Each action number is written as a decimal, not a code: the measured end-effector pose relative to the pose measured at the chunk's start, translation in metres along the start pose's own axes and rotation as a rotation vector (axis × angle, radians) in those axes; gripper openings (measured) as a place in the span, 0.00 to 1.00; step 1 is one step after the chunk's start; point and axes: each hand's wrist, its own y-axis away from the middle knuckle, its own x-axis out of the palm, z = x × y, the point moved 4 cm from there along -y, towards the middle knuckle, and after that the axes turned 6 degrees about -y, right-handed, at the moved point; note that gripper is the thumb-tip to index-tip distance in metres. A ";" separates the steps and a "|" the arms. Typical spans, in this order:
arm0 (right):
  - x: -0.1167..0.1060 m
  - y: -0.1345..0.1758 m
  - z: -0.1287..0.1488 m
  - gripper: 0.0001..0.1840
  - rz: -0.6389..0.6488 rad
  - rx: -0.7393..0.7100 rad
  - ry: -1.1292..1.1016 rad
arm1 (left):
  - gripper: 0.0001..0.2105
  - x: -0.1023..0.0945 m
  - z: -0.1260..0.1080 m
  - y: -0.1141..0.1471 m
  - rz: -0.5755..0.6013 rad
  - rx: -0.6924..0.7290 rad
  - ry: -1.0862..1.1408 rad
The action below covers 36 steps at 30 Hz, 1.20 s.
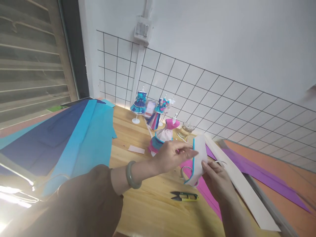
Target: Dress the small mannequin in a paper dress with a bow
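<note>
My right hand [217,179] pinches a white strip with blue edging [200,153] between thumb and fingers. The strip hangs above the table and curls at its lower end. My left hand [174,154] reaches across from the left, a bracelet on its wrist. Its fingers are apart, with the fingertips at the strip's blue edge; whether they touch it I cannot tell. Just beyond this hand stands a miniature dress form in a pink, white and blue dress [165,133], its lower part partly hidden. Below the hands, small thread snips [185,196] lie on the wooden table [148,210].
Blue sheets [96,131] cover the table's left side. Pink [209,197], white [247,184] and purple [266,177] strips lie to the right. Farther back are a dressed blue mini form [138,103], others beside it, and a glass [185,130]. A wire grid [190,89] lines the wall.
</note>
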 end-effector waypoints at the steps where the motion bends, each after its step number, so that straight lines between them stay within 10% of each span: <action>1: -0.004 -0.001 0.000 0.09 -0.015 0.001 0.011 | 0.15 -0.008 -0.002 -0.002 -0.060 0.023 0.016; 8: 0.011 0.010 -0.004 0.11 0.259 0.184 0.340 | 0.11 -0.072 0.021 -0.030 -0.546 0.060 0.014; 12: 0.056 0.018 -0.027 0.14 0.631 0.262 0.533 | 0.19 -0.085 0.044 -0.044 -0.422 -0.119 0.043; 16: 0.092 0.017 -0.054 0.13 0.697 0.275 0.696 | 0.33 -0.079 0.054 -0.044 -0.185 -0.207 -0.035; 23: 0.103 -0.005 -0.034 0.12 0.544 0.062 0.959 | 0.36 -0.068 0.073 -0.042 -0.079 -0.154 -0.141; 30: 0.080 -0.043 0.026 0.18 0.184 -0.087 0.862 | 0.34 -0.066 0.077 -0.042 -0.107 -0.145 -0.109; 36: 0.087 -0.072 0.022 0.21 -0.014 -0.359 0.567 | 0.34 -0.064 0.073 -0.043 -0.067 -0.159 0.000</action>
